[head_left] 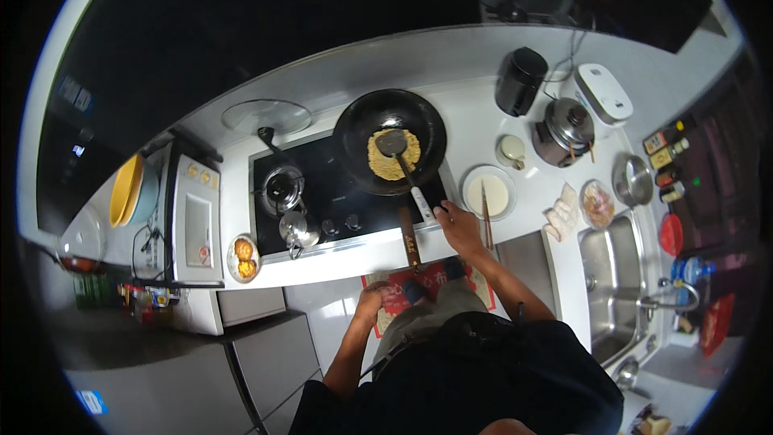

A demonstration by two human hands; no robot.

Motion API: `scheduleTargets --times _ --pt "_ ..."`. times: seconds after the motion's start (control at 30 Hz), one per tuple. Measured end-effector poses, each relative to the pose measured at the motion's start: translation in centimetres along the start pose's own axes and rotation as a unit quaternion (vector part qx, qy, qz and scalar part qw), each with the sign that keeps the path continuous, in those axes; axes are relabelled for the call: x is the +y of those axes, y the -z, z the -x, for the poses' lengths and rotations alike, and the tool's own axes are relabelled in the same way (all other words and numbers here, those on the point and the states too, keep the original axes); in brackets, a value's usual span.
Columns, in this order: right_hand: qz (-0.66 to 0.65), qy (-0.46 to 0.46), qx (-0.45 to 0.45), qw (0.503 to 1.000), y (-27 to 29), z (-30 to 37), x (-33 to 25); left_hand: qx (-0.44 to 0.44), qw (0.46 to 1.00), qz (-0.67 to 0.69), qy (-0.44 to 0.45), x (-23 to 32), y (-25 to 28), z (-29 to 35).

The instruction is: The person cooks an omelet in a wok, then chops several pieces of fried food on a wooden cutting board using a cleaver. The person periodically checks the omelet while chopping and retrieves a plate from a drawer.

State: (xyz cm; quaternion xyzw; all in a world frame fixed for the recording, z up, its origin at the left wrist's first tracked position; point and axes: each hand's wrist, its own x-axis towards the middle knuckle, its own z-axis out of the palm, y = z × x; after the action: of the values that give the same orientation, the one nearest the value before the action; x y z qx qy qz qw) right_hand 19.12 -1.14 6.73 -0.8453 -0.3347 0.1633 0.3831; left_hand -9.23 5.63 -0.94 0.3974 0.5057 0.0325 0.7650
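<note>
Right hand (459,225) grasps the spatula (403,163), its long axis running away into the wok (390,151) at the hob's back-right corner; left hand (372,300), loosely curled, hangs below the counter edge.

I am seeing a white plate (489,192) carrying chopsticks (485,213) on the surface (451,72), a black kettle (520,80) standing behind it, a steel sink (608,274) lying at right, and a microwave (192,221) sitting at left.

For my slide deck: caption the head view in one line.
Right hand holds a spatula over egg in a black wok; left hand hangs by the thigh.
</note>
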Motion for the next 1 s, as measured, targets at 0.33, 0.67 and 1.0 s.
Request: scheduleTargets --times 0.33,0.67,1.0 --pt "-0.061 -0.019 0.004 0.998 6.3 6.7 2.8 -0.148 0.979 -0.132 0.041 -5.0 -6.2 -1.8" --pt "0.202 -0.068 0.074 0.974 15.3 6.0 21.8 -0.145 0.976 -0.151 0.063 -6.1 -14.9 -2.0" --pt "0.143 -0.073 0.114 0.980 16.0 1.1 39.9 -0.073 0.985 -0.153 0.025 -8.3 -22.4 -0.2"
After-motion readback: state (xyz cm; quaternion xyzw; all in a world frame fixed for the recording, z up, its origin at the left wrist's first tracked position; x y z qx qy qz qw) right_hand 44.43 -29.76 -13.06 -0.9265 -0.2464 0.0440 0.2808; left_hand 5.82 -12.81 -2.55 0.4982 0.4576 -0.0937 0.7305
